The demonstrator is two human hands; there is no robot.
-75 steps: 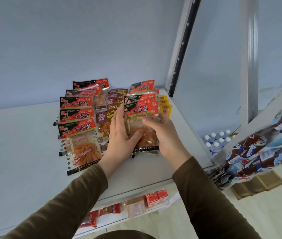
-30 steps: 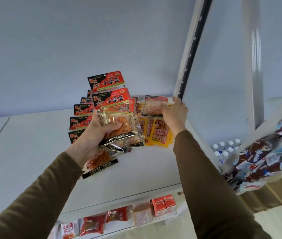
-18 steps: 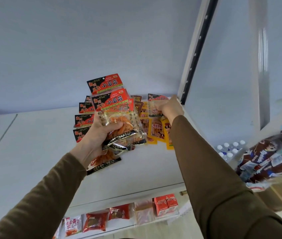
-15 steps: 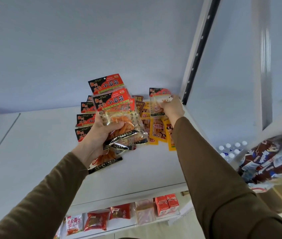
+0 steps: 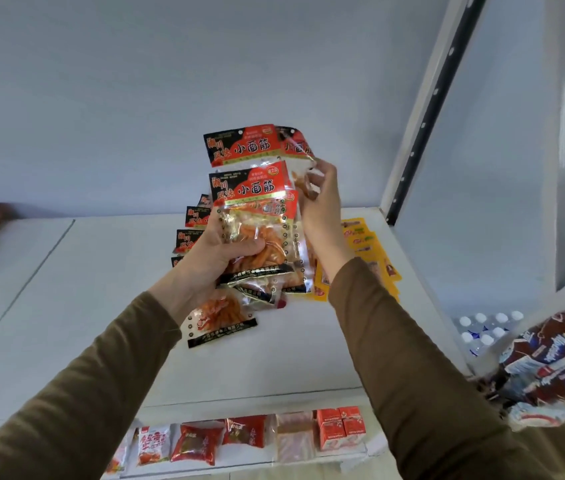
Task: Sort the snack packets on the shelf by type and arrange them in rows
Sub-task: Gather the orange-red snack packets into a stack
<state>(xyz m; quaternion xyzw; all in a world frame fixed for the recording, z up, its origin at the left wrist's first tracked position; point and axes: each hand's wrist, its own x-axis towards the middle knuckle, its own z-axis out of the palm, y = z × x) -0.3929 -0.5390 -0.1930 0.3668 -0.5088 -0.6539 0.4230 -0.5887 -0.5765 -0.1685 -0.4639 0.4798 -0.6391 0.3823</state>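
While only the head view is available, it lists as follows: left hand [image 5: 220,252] clenched round a fanned bundle of red-and-black packets [image 5: 257,216], held raised above the shelf [image 5: 66,289]; right hand [image 5: 321,199] pinching one more packet of the same type [image 5: 295,147] against the bundle's right edge. Lying on the shelf: a row of matching packets [image 5: 193,230] behind the left hand, one loose packet [image 5: 220,322] under the left wrist, yellow packets [image 5: 360,244] fanned at the right. Lower shelf [image 5: 239,464]: assorted red snacks and small red cartons [image 5: 341,427]. Risk, as judged: the bundle is glossy, uneven and gripped low, so an added packet could slide out and scatter onto the sorted rows.
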